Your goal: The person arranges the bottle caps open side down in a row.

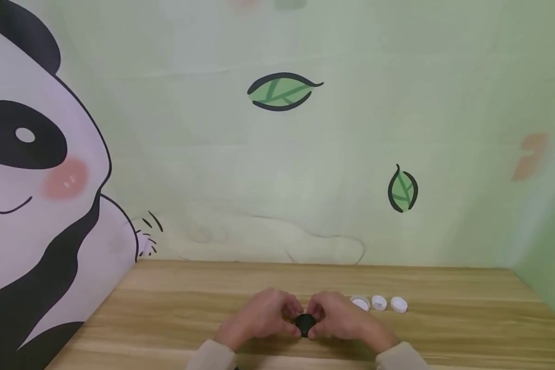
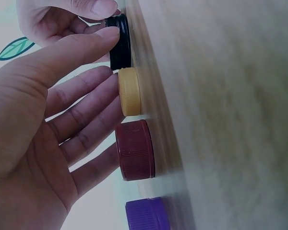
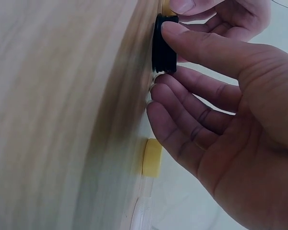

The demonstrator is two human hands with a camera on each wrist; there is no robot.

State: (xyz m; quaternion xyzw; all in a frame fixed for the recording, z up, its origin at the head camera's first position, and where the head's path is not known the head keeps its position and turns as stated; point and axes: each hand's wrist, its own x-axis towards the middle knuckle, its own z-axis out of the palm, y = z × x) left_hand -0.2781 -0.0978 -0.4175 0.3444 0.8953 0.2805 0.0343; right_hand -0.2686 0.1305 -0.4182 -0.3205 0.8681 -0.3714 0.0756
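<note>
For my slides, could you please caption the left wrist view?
Left hand and right hand pinch a black cap near a yellow cap, maroon cap and purple cap.

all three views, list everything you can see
Table: 1, brown, foot of head view
Black cap: 1, black, head view's lower middle
Amber cap: 1, amber, beside black cap
Dark red cap: 1, dark red, beside amber cap
Purple cap: 1, purple, past dark red cap
White caps: 3, white, table's right half
Yellow cap: 1, yellow, low in right wrist view
Clear ribbed piece: 1, clear, beside yellow cap
Backdrop: 1, pale green, behind
Panda print: 1, black-and-white, left
Leaf prints: 2, green, backdrop
Sleeves: 2, pale, head view's bottom
Left hand: 1, pinching black cap
Right hand: 1, pinching black cap
</note>
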